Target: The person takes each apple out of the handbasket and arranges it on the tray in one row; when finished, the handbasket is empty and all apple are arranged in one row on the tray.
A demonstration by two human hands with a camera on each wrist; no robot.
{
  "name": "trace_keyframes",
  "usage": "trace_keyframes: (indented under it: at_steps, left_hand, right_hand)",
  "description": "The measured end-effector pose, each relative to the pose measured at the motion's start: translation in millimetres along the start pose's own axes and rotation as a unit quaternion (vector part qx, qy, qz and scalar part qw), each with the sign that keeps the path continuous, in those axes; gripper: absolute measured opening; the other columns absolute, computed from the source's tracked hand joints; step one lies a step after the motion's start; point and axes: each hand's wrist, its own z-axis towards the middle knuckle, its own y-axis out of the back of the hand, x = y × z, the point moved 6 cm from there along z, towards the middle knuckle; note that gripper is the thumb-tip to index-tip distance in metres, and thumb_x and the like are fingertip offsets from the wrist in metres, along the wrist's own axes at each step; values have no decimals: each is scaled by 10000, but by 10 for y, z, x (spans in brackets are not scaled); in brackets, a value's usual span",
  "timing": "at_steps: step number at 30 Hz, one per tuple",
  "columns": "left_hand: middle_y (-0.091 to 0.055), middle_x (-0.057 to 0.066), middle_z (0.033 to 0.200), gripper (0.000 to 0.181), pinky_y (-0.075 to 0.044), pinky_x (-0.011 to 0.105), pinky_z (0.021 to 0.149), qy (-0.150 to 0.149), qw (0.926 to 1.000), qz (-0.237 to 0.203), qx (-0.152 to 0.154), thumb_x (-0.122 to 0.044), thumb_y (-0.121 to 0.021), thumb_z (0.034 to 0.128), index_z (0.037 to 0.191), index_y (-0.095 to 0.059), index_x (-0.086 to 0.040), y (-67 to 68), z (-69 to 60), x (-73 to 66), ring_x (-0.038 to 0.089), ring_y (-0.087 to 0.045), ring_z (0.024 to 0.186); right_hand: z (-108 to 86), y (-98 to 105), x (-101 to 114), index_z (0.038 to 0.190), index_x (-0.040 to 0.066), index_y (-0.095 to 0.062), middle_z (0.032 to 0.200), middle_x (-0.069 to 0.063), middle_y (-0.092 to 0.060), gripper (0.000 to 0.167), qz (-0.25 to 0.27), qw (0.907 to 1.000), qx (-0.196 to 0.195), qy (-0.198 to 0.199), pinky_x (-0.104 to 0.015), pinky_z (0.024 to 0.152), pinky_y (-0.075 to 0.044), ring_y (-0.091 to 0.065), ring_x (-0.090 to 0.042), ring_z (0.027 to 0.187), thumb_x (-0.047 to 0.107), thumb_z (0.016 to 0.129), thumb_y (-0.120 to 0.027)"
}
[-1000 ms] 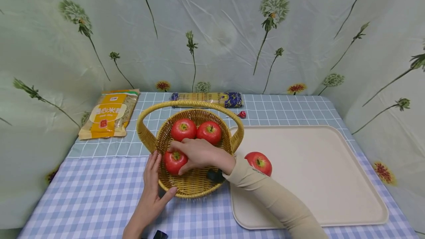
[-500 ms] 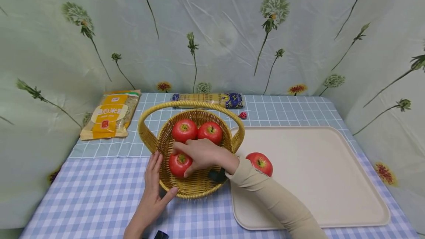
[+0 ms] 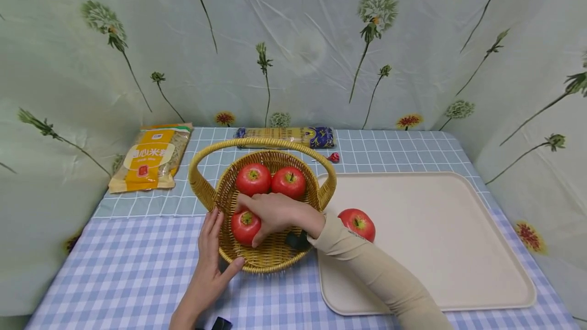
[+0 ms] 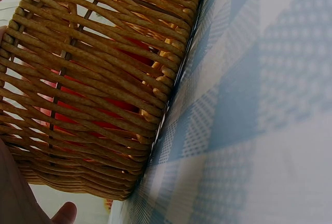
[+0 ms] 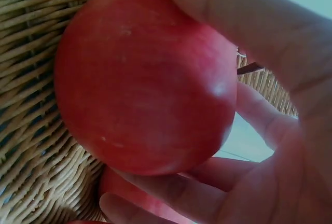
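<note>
Three red apples [image 3: 254, 179] sat in our wicker basket [image 3: 270, 259], and we had the nearest apple [image 3: 244, 229] pinched in our right hand [image 3: 277, 213]. Left hand [image 3: 212, 264] was just spread against the basket's left side. Fourth apple [image 3: 359, 224] was over on the beige tray [image 3: 440, 238].

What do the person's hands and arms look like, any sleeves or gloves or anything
The left hand and right hand are ungloved. On the right there's a beige sleeve with tiny, unreadable dark print, plus a dark piece by its cuff. On the left, no sleeve shows, only a black piece.
</note>
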Motion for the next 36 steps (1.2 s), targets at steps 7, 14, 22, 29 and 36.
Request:
trace_keyframes:
  at_steps: [7,14,22,29,36]
  left_hand:
    - [-1,96,1563,940,-99,517,1074,-73,10000,-14,-15,-92,-706,798,1520,-105,-56,-9,0,14,298,60,1410]
    - [-6,88,1564,945,-93,520,1075,-84,10000,24,-19,-94,-710,794,1519,-105,-56,-7,4,2,297,56,1409]
    - [-20,115,1560,946,-85,498,1082,-104,9999,41,-7,-89,-711,792,1519,-106,-54,-9,-1,2,298,51,1408]
    - [-28,113,1560,947,-82,507,1081,-93,9999,75,-41,-98,-713,792,1521,-110,-63,3,7,-2,295,46,1409]
    - [-18,86,1564,952,-103,575,1063,71,10000,64,8,-112,-716,800,1526,-101,-89,6,13,-7,275,55,1411]
  right_hand:
    - [-19,6,-11,1172,236,-448,1061,44,-608,657,-422,9991,-72,36,-289,779,-461,-580,-82,935,438,681,-835]
    - [-64,1,-18,1157,252,-465,1001,83,-606,648,-579,9983,24,39,-284,722,-458,-563,-49,872,474,668,-828]
    - [-176,55,-23,1153,264,-463,1004,88,-605,641,-614,9981,-109,18,-290,724,-450,-562,-45,874,514,672,-805]
    - [-358,201,9,1183,258,-458,1062,71,-592,647,-240,9976,-639,152,-283,774,-456,-564,-59,901,540,693,-774]
    - [-567,318,30,1261,277,-441,1181,63,-552,675,103,9891,-1444,259,-331,806,-474,-548,-75,1012,554,724,-742]
